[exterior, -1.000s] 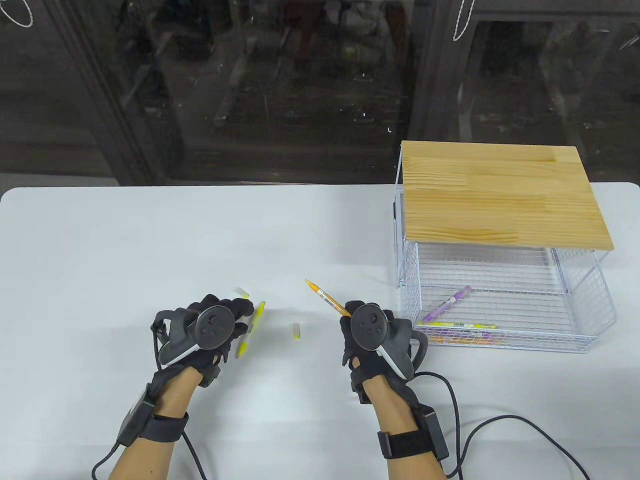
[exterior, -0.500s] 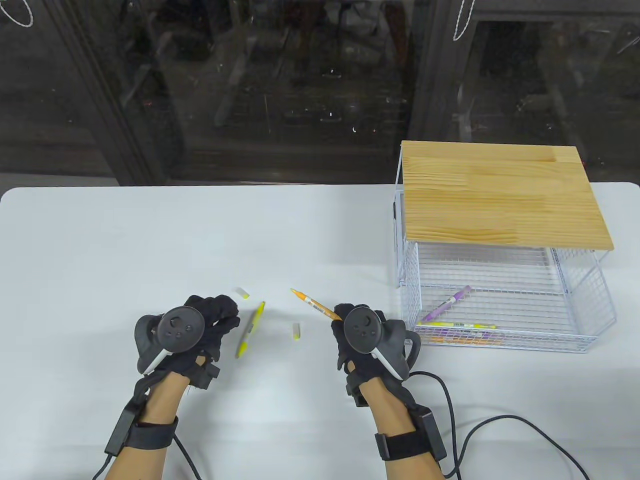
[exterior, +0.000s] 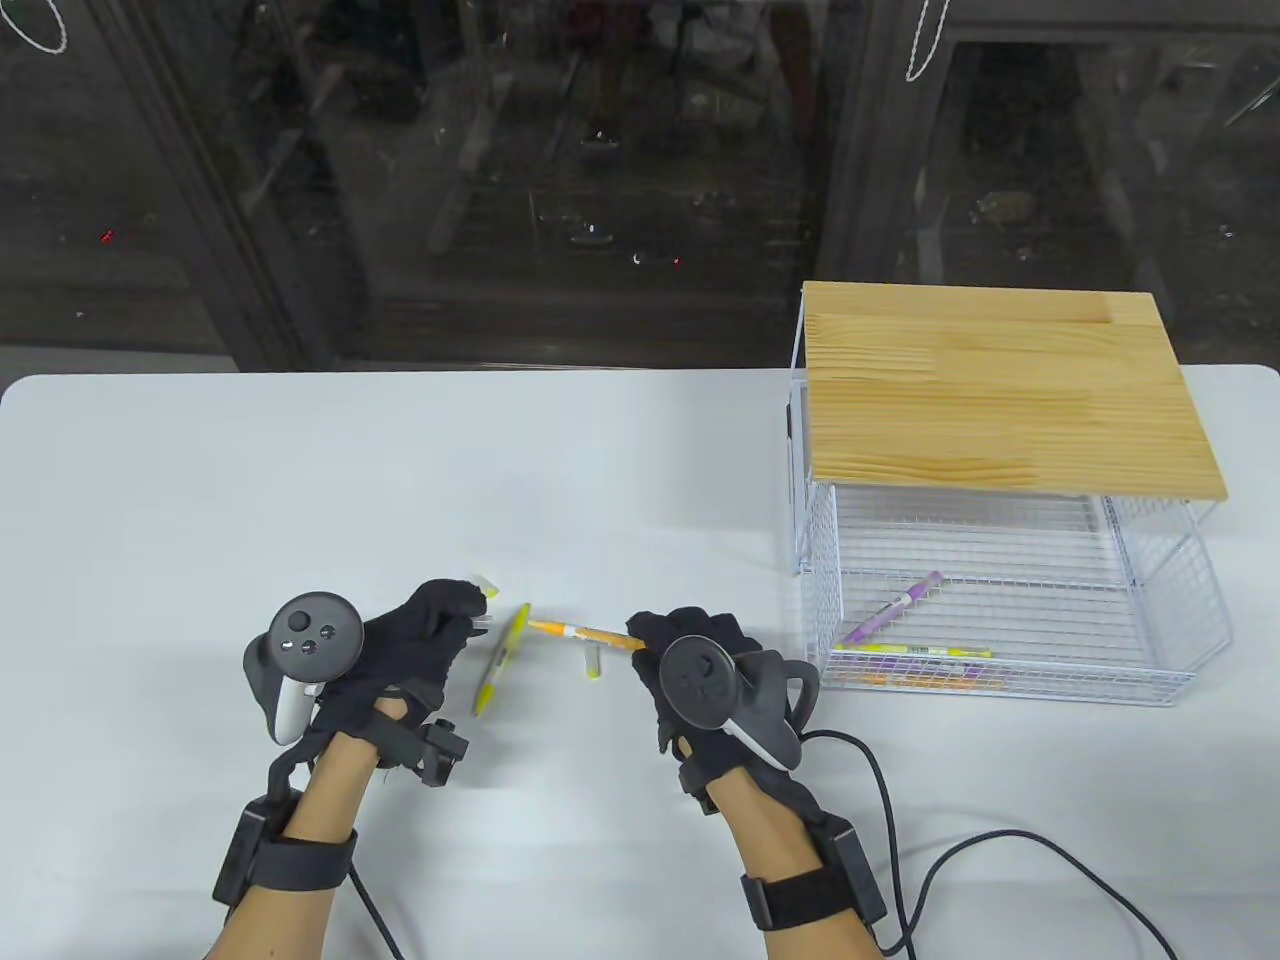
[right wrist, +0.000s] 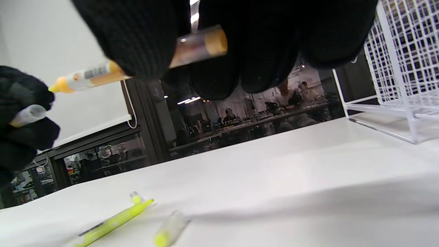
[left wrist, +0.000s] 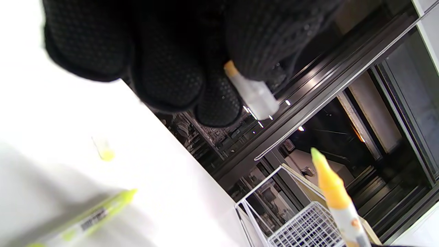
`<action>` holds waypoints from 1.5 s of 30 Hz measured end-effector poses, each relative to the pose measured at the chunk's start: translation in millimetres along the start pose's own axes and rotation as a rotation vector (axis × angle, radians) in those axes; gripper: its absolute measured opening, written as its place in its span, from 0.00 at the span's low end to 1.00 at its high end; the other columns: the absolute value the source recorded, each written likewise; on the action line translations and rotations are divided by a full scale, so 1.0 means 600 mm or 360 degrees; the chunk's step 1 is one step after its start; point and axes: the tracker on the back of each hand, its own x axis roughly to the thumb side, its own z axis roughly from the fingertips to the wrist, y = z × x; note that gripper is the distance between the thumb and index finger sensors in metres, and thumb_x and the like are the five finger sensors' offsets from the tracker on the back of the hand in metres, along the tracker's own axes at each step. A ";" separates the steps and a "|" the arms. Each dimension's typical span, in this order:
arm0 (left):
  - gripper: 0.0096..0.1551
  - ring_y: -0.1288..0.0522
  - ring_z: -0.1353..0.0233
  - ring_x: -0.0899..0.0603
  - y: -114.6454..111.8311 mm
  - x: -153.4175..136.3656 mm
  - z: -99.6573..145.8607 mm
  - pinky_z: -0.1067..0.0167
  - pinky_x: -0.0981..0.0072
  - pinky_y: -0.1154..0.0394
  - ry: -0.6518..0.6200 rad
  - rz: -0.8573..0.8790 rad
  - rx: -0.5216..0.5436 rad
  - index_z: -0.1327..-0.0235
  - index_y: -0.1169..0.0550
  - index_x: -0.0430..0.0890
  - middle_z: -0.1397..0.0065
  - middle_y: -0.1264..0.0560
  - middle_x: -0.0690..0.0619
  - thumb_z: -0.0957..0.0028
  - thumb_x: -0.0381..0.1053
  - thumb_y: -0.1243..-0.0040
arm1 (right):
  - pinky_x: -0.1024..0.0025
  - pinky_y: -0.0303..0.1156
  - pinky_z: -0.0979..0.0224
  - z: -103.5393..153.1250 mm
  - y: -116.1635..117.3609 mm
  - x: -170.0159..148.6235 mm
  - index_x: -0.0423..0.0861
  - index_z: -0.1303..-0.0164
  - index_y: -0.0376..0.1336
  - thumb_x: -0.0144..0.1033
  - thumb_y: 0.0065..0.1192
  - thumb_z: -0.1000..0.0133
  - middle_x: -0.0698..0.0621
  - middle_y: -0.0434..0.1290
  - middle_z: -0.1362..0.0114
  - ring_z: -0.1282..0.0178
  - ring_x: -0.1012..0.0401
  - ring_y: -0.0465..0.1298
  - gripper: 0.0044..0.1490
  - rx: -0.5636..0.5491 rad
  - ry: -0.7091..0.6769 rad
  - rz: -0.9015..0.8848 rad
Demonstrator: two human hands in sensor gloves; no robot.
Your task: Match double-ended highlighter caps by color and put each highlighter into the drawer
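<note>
My right hand (exterior: pixel 645 635) grips an orange highlighter (exterior: pixel 585 633) by its capped end, and the bare tip points left. My left hand (exterior: pixel 468 622) pinches a clear cap with an orange end (left wrist: pixel 253 94), its mouth a short gap from that tip. The left wrist view shows the orange highlighter's tip (left wrist: pixel 329 181) below and right of the cap. A yellow highlighter (exterior: pixel 497 665) lies uncapped on the table between the hands. One yellow cap (exterior: pixel 487 584) sits just past my left hand's fingers. A second yellow cap (exterior: pixel 593 662) lies under the orange pen.
The white wire drawer (exterior: pixel 1010 688) stands pulled out at the right under a wooden top (exterior: pixel 1000 390). It holds a purple highlighter (exterior: pixel 895 605) and several others along its front wall. A black cable (exterior: pixel 1000 850) trails from my right wrist.
My right hand has swung the orange highlighter down and left, so its tip now points at my left hand. My left hand has rolled over and brought its cap up towards the tip.
</note>
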 end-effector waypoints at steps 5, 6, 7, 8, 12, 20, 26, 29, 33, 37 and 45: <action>0.23 0.15 0.49 0.42 -0.011 -0.003 0.000 0.51 0.42 0.19 0.0028 0.0091 -0.0043 0.47 0.17 0.58 0.44 0.11 0.53 0.58 0.47 0.35 | 0.47 0.73 0.37 0.003 0.002 0.011 0.61 0.40 0.73 0.46 0.70 0.51 0.52 0.78 0.37 0.39 0.49 0.77 0.26 -0.0007 -0.0041 0.0032; 0.23 0.15 0.49 0.42 -0.014 -0.003 0.000 0.51 0.42 0.19 0.0029 0.0098 -0.0059 0.47 0.17 0.57 0.44 0.11 0.53 0.58 0.47 0.35 | 0.47 0.73 0.37 0.003 0.002 0.012 0.61 0.40 0.72 0.46 0.70 0.51 0.52 0.78 0.37 0.39 0.49 0.77 0.26 -0.0006 -0.0041 0.0039; 0.23 0.15 0.49 0.42 -0.016 -0.003 0.000 0.51 0.42 0.19 0.0026 0.0098 -0.0071 0.47 0.17 0.57 0.44 0.11 0.53 0.58 0.47 0.35 | 0.48 0.73 0.37 0.004 0.003 0.012 0.61 0.40 0.73 0.46 0.70 0.51 0.52 0.78 0.37 0.39 0.49 0.77 0.26 -0.0008 -0.0043 0.0042; 0.23 0.14 0.49 0.42 -0.019 -0.003 0.000 0.51 0.42 0.19 0.0022 0.0091 -0.0083 0.47 0.17 0.58 0.44 0.11 0.53 0.58 0.47 0.35 | 0.47 0.73 0.37 0.004 0.003 0.012 0.61 0.40 0.73 0.46 0.70 0.51 0.52 0.78 0.37 0.39 0.49 0.77 0.27 -0.0005 -0.0043 0.0044; 0.23 0.14 0.49 0.42 -0.028 0.000 0.001 0.51 0.42 0.19 0.0019 0.0089 -0.0105 0.47 0.17 0.57 0.44 0.11 0.53 0.58 0.48 0.35 | 0.47 0.73 0.37 0.004 0.002 0.013 0.61 0.40 0.73 0.46 0.70 0.51 0.52 0.78 0.37 0.40 0.49 0.77 0.27 0.0007 -0.0041 0.0056; 0.23 0.14 0.50 0.42 -0.038 0.001 0.002 0.51 0.42 0.19 0.0015 0.0097 -0.0150 0.46 0.17 0.57 0.44 0.11 0.52 0.57 0.48 0.36 | 0.47 0.73 0.37 0.005 0.001 0.014 0.61 0.40 0.73 0.46 0.71 0.51 0.52 0.79 0.37 0.40 0.49 0.77 0.26 0.0027 -0.0042 0.0082; 0.24 0.14 0.50 0.41 -0.044 0.004 0.003 0.51 0.41 0.19 0.0006 0.0062 -0.0188 0.45 0.17 0.57 0.44 0.11 0.52 0.57 0.47 0.37 | 0.48 0.73 0.37 0.004 0.003 0.015 0.62 0.40 0.73 0.45 0.71 0.51 0.52 0.78 0.37 0.39 0.49 0.77 0.26 0.0025 -0.0051 0.0067; 0.24 0.14 0.50 0.41 -0.047 0.005 0.003 0.51 0.41 0.19 0.0004 0.0044 -0.0205 0.45 0.17 0.57 0.44 0.11 0.52 0.57 0.47 0.37 | 0.47 0.73 0.36 0.004 0.003 0.015 0.62 0.40 0.73 0.44 0.71 0.51 0.52 0.78 0.36 0.39 0.49 0.77 0.27 0.0020 -0.0056 0.0064; 0.25 0.14 0.50 0.41 -0.051 0.005 0.003 0.52 0.41 0.19 0.0001 0.0006 -0.0226 0.44 0.17 0.56 0.44 0.10 0.52 0.57 0.47 0.38 | 0.47 0.72 0.36 0.004 0.004 0.016 0.62 0.39 0.73 0.43 0.70 0.51 0.52 0.77 0.35 0.38 0.49 0.76 0.27 0.0002 -0.0071 0.0078; 0.25 0.15 0.48 0.39 -0.053 0.004 0.004 0.51 0.40 0.20 0.0004 -0.0027 -0.0262 0.44 0.17 0.56 0.47 0.10 0.52 0.56 0.49 0.39 | 0.47 0.72 0.35 0.003 0.003 0.016 0.62 0.39 0.73 0.42 0.70 0.51 0.52 0.76 0.34 0.37 0.49 0.76 0.27 -0.0014 -0.0083 0.0078; 0.24 0.16 0.49 0.39 -0.057 0.006 0.005 0.50 0.39 0.21 -0.0010 -0.0058 -0.0296 0.45 0.16 0.57 0.52 0.10 0.53 0.56 0.49 0.40 | 0.48 0.72 0.34 0.003 0.003 0.013 0.63 0.40 0.72 0.41 0.69 0.51 0.53 0.75 0.33 0.36 0.49 0.75 0.27 -0.0043 -0.0114 0.0062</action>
